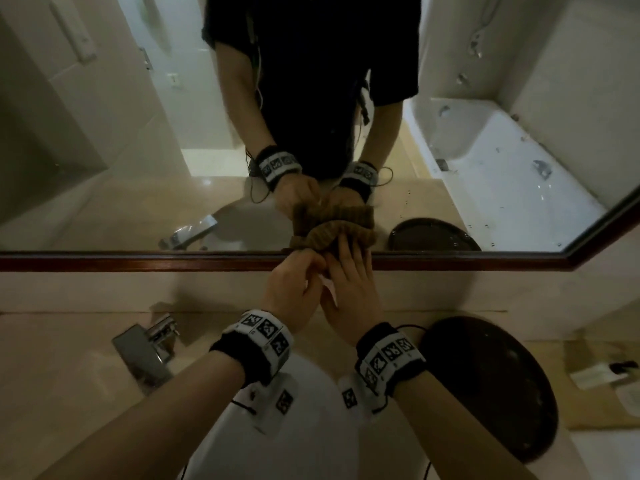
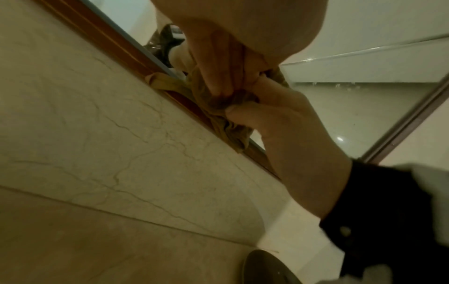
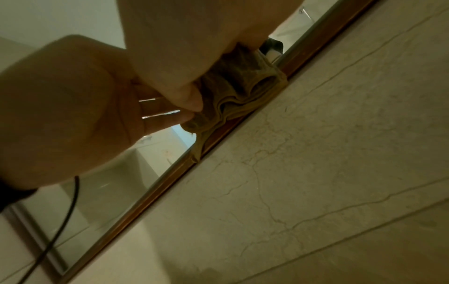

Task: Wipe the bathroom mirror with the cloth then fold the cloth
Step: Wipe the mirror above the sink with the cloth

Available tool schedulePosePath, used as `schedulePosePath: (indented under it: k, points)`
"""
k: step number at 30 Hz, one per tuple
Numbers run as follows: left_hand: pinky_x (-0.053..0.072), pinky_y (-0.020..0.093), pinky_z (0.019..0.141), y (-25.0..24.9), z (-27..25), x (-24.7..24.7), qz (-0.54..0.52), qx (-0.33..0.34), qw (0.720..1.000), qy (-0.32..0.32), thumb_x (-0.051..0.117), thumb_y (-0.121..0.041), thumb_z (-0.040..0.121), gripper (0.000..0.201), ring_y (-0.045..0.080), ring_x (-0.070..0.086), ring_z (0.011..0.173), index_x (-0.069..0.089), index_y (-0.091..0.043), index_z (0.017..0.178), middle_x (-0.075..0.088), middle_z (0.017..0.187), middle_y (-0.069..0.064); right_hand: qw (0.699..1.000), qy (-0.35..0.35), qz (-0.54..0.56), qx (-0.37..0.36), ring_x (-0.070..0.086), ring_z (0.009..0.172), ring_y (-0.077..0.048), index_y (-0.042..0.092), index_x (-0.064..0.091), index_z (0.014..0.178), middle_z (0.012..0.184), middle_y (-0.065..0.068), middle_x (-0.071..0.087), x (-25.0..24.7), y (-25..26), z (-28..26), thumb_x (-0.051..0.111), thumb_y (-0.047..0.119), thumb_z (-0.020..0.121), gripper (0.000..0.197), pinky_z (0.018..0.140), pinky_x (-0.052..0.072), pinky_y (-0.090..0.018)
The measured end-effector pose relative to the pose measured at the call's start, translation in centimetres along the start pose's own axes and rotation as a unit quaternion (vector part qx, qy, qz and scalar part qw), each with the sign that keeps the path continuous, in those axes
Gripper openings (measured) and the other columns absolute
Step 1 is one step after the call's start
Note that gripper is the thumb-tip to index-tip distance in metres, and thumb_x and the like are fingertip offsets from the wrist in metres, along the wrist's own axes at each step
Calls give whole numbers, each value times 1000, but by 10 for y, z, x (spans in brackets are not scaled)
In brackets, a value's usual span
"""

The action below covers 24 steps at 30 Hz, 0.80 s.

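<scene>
A brown ribbed cloth (image 1: 323, 237) is bunched against the bottom edge of the mirror (image 1: 138, 150), right above its dark wooden frame (image 1: 138, 261). My left hand (image 1: 310, 263) curls its fingers into the cloth's lower left part. My right hand (image 1: 348, 252) lies over the cloth's right side with its thumb pinching the fabric. In the left wrist view, the left fingertips (image 2: 217, 86) dig into the cloth (image 2: 226, 126) beside the right hand (image 2: 279, 119). The right wrist view has the right thumb (image 3: 192, 101) on the folded cloth (image 3: 240, 96), the left hand (image 3: 73, 100) alongside. The mirror reflects both hands.
Below the mirror runs a beige marble backsplash (image 2: 97, 115). On the counter (image 1: 52, 375) stand a chrome tap (image 1: 145, 348), a white basin (image 1: 294, 431), a dark round tray (image 1: 491, 386) and small packets (image 1: 595, 372) at the right. A bathtub shows in the reflection.
</scene>
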State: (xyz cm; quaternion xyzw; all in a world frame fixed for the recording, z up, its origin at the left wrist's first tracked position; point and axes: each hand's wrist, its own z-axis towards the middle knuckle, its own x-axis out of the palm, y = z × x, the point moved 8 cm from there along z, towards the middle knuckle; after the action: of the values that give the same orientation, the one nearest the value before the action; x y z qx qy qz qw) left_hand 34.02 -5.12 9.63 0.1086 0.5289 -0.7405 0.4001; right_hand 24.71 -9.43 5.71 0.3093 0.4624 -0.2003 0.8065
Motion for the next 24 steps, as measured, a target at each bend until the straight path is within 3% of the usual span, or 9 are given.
schedulePosePath:
  k: [5, 8, 9, 11, 13, 16, 18, 21, 24]
  points:
    - [49, 43, 80, -13, -6, 25, 13, 42, 999, 5, 54, -10, 78, 29, 22, 53, 94, 48, -14, 106, 49, 111, 6, 991, -50, 124, -1, 10, 149, -23, 12, 23, 151, 160, -7, 15, -16, -8, -3, 54, 14, 89, 69, 117, 18, -54]
    - [40, 46, 105, -7, 0, 31, 57, 24, 998, -11, 51, -21, 84, 45, 29, 43, 124, 39, -13, 127, 36, 139, 11, 965, -75, 245, 53, 25, 144, -13, 18, 26, 148, 155, -3, 28, -25, -18, -16, 55, 10, 89, 67, 117, 25, -33]
    - [33, 48, 111, -6, 3, 32, 80, 26, 996, -21, 50, -24, 86, 50, 30, 36, 132, 35, -12, 133, 31, 143, 11, 956, -88, 264, 87, 34, 137, -7, 18, 34, 144, 149, 0, 37, -26, -25, -24, 54, 10, 90, 59, 113, 30, -25]
    - [22, 54, 115, -10, 6, 35, 127, 50, 990, -25, 49, -26, 88, 57, 29, 25, 139, 28, -11, 139, 25, 148, 11, 940, -103, 268, 186, 54, 110, -3, 20, 54, 124, 122, 6, 58, -24, -44, -39, 52, 14, 94, 31, 97, 46, -26]
    - [15, 55, 117, -17, 8, 36, 140, 76, 987, -29, 53, -24, 87, 65, 28, 18, 144, 25, -9, 144, 20, 154, 12, 875, -66, 343, 335, 65, 84, -16, 18, 62, 102, 94, 1, 68, -4, -68, -49, 48, 25, 98, 17, 77, 55, -35]
    - [11, 56, 117, -36, 27, 22, 164, 108, 977, -76, 51, -27, 89, 68, 29, 12, 147, 22, -5, 147, 14, 156, 16, 718, -10, 484, 499, 65, 70, -32, 7, 63, 99, 82, -18, 70, 26, -83, -58, 39, 41, 101, 41, 66, 56, -39]
    - [6, 56, 118, -54, 51, 8, 222, 141, 959, -103, 42, -35, 93, 65, 30, 11, 146, 18, -9, 148, 11, 156, 14, 678, -10, 513, 526, 67, 67, -34, 6, 59, 103, 83, -22, 70, 31, -84, -51, 36, 47, 101, 47, 65, 58, -43]
    - [8, 61, 115, -73, 81, -3, 314, 202, 920, -119, 39, -39, 95, 61, 31, 14, 144, 19, -21, 150, 15, 157, 13, 631, -34, 542, 554, 65, 60, -32, 3, 53, 112, 80, -22, 68, 38, -85, -34, 32, 48, 101, 51, 54, 58, -38]
    - [11, 60, 114, -74, 83, 1, 381, 263, 879, -115, 41, -40, 95, 56, 29, 20, 142, 27, -32, 149, 24, 156, 8, 610, -50, 541, 577, 63, 57, -30, 2, 51, 116, 77, -19, 65, 45, -84, -28, 30, 50, 101, 54, 47, 54, -33]
